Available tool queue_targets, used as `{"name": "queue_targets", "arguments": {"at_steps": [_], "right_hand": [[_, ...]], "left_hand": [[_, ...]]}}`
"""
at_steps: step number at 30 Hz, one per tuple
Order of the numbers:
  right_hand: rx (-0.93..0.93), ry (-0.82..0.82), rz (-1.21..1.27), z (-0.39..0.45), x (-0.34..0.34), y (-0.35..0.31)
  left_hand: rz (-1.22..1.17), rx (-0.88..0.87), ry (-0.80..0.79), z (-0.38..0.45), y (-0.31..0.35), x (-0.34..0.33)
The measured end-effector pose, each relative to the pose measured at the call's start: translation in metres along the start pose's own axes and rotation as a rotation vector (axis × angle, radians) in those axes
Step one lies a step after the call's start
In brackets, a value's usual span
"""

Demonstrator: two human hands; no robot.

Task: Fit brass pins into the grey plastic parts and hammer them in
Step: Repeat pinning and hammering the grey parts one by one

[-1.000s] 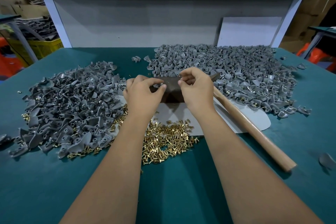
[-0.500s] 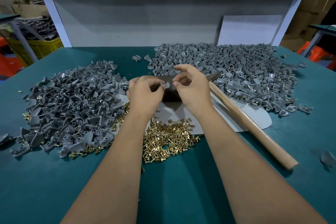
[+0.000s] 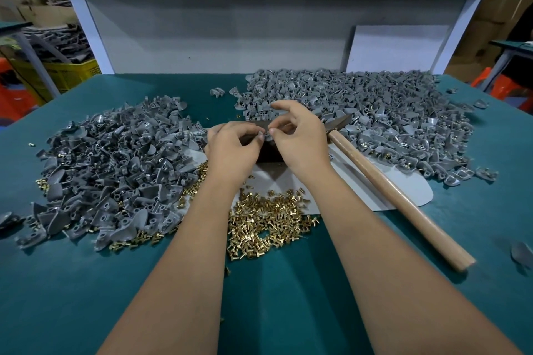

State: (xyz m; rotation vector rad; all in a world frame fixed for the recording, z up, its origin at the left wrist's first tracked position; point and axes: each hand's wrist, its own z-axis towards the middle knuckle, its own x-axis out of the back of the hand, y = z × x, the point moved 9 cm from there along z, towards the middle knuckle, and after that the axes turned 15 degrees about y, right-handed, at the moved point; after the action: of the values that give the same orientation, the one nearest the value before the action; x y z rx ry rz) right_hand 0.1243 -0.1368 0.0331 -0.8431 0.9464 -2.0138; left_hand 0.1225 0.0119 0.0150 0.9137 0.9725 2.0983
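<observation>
A big green table (image 3: 86, 297) fills the room's middle. A grey board (image 3: 216, 32) stands behind it between white posts (image 3: 83, 26). A yellow crate (image 3: 69, 73) and brown boxes (image 3: 28, 8) sit far left.

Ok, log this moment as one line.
left hand: pinching small part | right hand: pinching same part | hammer: lying on table, untouched

dark block (image 3: 266, 150) half-hidden by hands, pinched item – too small
</observation>
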Motion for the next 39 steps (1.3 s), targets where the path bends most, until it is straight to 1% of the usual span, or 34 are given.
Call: {"name": "queue_targets", "arguments": {"at_steps": [8, 11, 13, 17, 19, 21, 23, 26, 29, 32, 33, 35, 37, 39], "right_hand": [[0.038, -0.024, -0.087, 0.001, -0.005, -0.004], [0.086, -0.042, -0.140, 0.001, -0.007, -0.008], [0.161, -0.057, -0.198, -0.001, -0.008, -0.014], [0.277, -0.091, -0.413, 0.000, -0.014, -0.023], [0.281, -0.122, -0.486, 0.002, -0.017, -0.023], [0.242, -0.120, -0.510, 0.005, -0.016, -0.022], [0.196, -0.088, -0.482, 0.005, -0.012, -0.021], [0.136, -0.065, -0.377, 0.000, -0.009, -0.017], [0.064, -0.090, -0.186, -0.004, -0.006, -0.006], [-0.070, -0.033, 0.003, -0.002, 0.005, 0.005], [-0.097, -0.013, 0.015, 0.000, 0.008, 0.007], [-0.099, -0.030, -0.013, 0.000, 0.005, 0.008], [-0.042, -0.067, -0.081, -0.001, -0.001, 0.005], [-0.004, -0.065, -0.122, -0.001, -0.002, 0.004]], "left_hand": [[-0.033, 0.004, -0.015, 0.002, 0.000, -0.002], [-0.025, -0.011, -0.025, 0.003, 0.000, -0.003], [-0.026, -0.022, -0.030, 0.003, 0.001, -0.003], [-0.038, 0.001, -0.027, 0.003, -0.002, -0.005], [-0.035, 0.013, -0.022, 0.002, -0.003, -0.005], [0.014, -0.018, -0.016, 0.002, -0.002, -0.006], [0.043, -0.039, -0.019, 0.002, -0.001, -0.008], [0.039, -0.025, -0.025, 0.002, -0.003, -0.008], [-0.007, 0.027, -0.012, 0.000, -0.005, -0.005], [-0.028, 0.059, -0.003, -0.001, -0.005, -0.004], [-0.033, 0.067, -0.002, -0.002, -0.005, -0.004], [-0.047, 0.068, -0.011, -0.003, -0.004, -0.004], [-0.051, 0.059, -0.017, -0.003, -0.003, -0.004], [-0.034, 0.060, -0.011, -0.003, -0.003, -0.003]]}}
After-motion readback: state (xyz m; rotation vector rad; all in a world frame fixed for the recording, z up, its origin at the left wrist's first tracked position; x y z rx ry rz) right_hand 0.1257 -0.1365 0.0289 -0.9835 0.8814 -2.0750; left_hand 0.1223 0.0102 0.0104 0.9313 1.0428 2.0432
